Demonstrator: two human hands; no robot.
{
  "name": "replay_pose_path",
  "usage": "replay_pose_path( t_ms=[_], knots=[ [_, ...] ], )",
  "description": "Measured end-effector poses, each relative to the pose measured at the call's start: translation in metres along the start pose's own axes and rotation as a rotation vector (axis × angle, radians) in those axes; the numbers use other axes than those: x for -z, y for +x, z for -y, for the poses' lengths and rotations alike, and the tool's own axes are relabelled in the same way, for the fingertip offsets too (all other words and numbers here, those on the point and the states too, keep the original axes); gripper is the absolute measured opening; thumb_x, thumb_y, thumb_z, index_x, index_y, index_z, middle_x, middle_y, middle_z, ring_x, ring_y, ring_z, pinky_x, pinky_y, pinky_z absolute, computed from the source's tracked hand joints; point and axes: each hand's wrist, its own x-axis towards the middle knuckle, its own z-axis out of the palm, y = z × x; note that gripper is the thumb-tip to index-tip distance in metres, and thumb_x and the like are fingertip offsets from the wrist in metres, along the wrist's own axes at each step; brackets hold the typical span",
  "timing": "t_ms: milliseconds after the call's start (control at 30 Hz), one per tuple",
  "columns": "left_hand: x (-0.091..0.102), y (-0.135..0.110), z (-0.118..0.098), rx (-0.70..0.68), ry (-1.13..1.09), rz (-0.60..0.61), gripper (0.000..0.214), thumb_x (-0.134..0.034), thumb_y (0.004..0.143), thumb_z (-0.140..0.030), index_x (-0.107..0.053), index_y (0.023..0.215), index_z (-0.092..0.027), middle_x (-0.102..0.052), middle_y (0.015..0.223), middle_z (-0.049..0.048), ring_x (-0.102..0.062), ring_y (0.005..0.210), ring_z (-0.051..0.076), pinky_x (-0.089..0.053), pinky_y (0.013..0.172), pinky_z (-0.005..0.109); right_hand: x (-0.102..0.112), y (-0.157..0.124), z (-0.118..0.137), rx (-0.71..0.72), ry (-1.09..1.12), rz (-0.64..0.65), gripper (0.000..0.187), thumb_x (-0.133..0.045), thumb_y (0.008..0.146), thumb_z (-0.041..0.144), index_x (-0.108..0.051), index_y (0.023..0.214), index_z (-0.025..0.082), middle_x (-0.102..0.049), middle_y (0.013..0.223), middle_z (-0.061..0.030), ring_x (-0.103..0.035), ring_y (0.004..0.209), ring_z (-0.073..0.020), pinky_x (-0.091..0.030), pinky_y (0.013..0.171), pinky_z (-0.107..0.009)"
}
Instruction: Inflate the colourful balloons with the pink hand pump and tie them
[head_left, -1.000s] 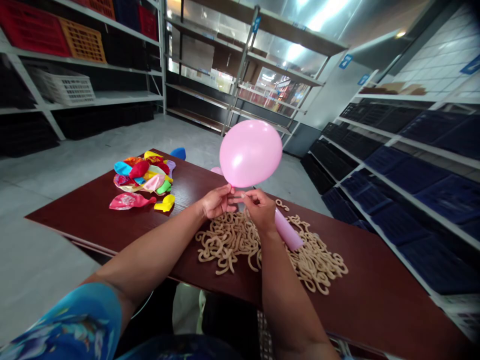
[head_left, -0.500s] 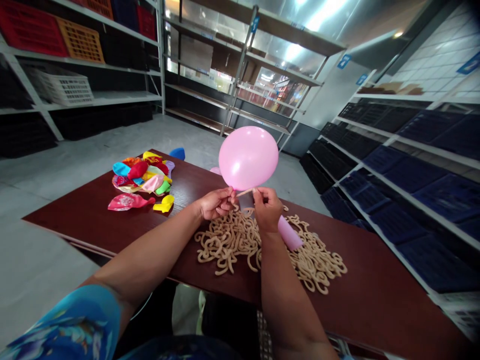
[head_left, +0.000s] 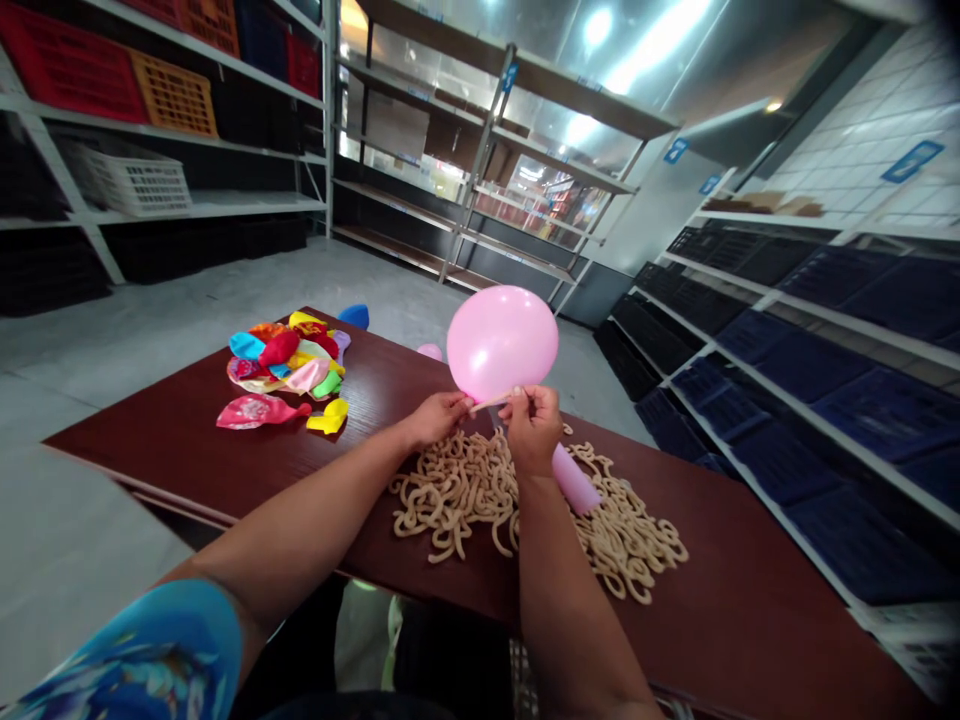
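Observation:
An inflated pink balloon [head_left: 502, 342] floats just above my two hands over the dark red table [head_left: 172, 430]. My left hand [head_left: 437, 417] pinches the balloon's neck with fingers closed. My right hand [head_left: 531, 425] is closed too, pulling a thin beige strip [head_left: 489, 403] taut from the neck. Under both hands lies a heap of beige curled strips [head_left: 517, 500]. A pink tube [head_left: 574, 480] rests on that heap beside my right wrist.
A pile of flat coloured balloons [head_left: 289, 365] lies at the table's far left, with a blue one [head_left: 354, 316] and a small pink one [head_left: 430, 351] near the far edge. Metal shelves with crates [head_left: 135, 110] line the left, dark bins [head_left: 810, 330] the right.
The balloon and both hands have sunk a little lower toward the heap. My right hand has drawn the beige strip out to the right of the neck.

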Motion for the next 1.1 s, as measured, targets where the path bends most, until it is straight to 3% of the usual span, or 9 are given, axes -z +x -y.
replay_pose_path(
  t_ms=[100,200,300,433,600,700,800,967,1100],
  knots=[
    [0.003,-0.001,0.000,-0.181,0.345,-0.091,0.036,-0.039,0.085,-0.044,-0.055,0.073,-0.015,-0.045,0.061,-0.0019,-0.041,0.056,0.009,-0.033,0.055,0.022,-0.004,-0.002,0.011,0.001,0.051,0.036,0.020,-0.051,0.081,0.039,-0.050,0.083,0.019,-0.059,0.057,0.0045,-0.055,0.047,-0.0110,-0.047,0.051,-0.024],
    [0.004,-0.002,-0.001,-0.247,0.427,-0.128,0.037,-0.035,0.087,-0.044,-0.056,0.076,-0.016,-0.049,0.065,-0.0012,-0.043,0.063,0.012,-0.035,0.063,0.024,-0.011,0.000,0.025,0.045,0.074,0.101,0.018,-0.050,0.082,0.038,-0.052,0.086,0.020,-0.062,0.064,0.0019,-0.060,0.056,-0.0130,-0.050,0.057,-0.026],
    [0.000,-0.002,-0.002,-0.174,0.197,-0.144,0.033,-0.042,0.083,-0.046,-0.055,0.078,-0.016,-0.048,0.063,-0.0014,-0.041,0.058,0.010,-0.034,0.055,0.022,-0.021,0.008,0.042,0.165,0.052,0.277,0.018,-0.047,0.084,0.034,-0.055,0.094,0.021,-0.066,0.083,-0.0026,-0.063,0.074,-0.0150,-0.051,0.070,-0.030],
    [-0.003,-0.002,-0.005,0.106,-0.426,-0.063,0.029,-0.045,0.082,-0.044,-0.043,0.071,-0.017,-0.033,0.054,-0.0059,-0.019,0.039,0.004,-0.014,0.037,0.017,-0.028,0.013,0.063,0.259,0.116,0.499,0.031,-0.044,0.086,0.035,-0.052,0.113,0.024,-0.064,0.103,-0.0059,-0.062,0.089,-0.0163,-0.049,0.078,-0.031],
    [0.005,-0.001,-0.013,0.195,-0.902,0.082,0.025,-0.047,0.083,-0.033,-0.037,0.068,-0.015,-0.029,0.057,-0.0068,-0.012,0.037,0.000,-0.006,0.033,0.014,-0.020,-0.003,0.041,0.016,0.099,0.167,0.037,-0.032,0.089,0.042,-0.058,0.081,0.018,-0.063,0.068,-0.0020,-0.055,0.053,-0.0111,-0.045,0.055,-0.024],
    [0.007,-0.003,-0.017,0.253,-1.050,0.207,0.021,-0.043,0.086,-0.026,-0.038,0.069,-0.014,-0.030,0.059,-0.0062,-0.014,0.036,-0.001,-0.008,0.032,0.012,-0.020,-0.010,0.004,-0.135,0.001,0.256,0.036,-0.042,0.083,0.045,-0.059,0.069,0.017,-0.060,0.059,0.0008,-0.050,0.049,-0.0104,-0.043,0.053,-0.023],
    [0.005,-0.007,-0.020,0.282,-1.151,0.323,0.019,-0.042,0.086,-0.023,-0.038,0.070,-0.013,-0.032,0.060,-0.0052,-0.020,0.036,-0.001,-0.010,0.031,0.011,-0.028,-0.014,-0.020,-0.275,0.084,0.309,0.032,-0.049,0.076,0.046,-0.064,0.076,0.018,-0.062,0.067,0.0002,-0.055,0.062,-0.0135,-0.044,0.055,-0.023],
    [-0.001,-0.012,-0.025,0.392,-1.219,0.413,0.015,-0.044,0.084,-0.018,-0.038,0.070,-0.014,-0.028,0.057,-0.0065,-0.020,0.033,-0.001,-0.010,0.030,0.010,-0.038,-0.019,-0.012,-0.486,0.571,0.537,0.034,-0.056,0.071,0.039,-0.061,0.099,0.020,-0.065,0.085,-0.0026,-0.059,0.072,-0.0156,-0.048,0.062,-0.028],
    [-0.001,-0.013,-0.027,0.461,-1.196,0.435,0.018,-0.043,0.082,-0.014,-0.035,0.066,-0.015,-0.026,0.054,-0.0071,-0.018,0.031,-0.001,-0.009,0.029,0.010,-0.038,-0.022,-0.004,-0.489,0.609,0.657,0.029,-0.058,0.070,0.039,-0.063,0.092,0.021,-0.064,0.078,-0.0018,-0.058,0.071,-0.0152,-0.049,0.064,-0.029]
  ],
)
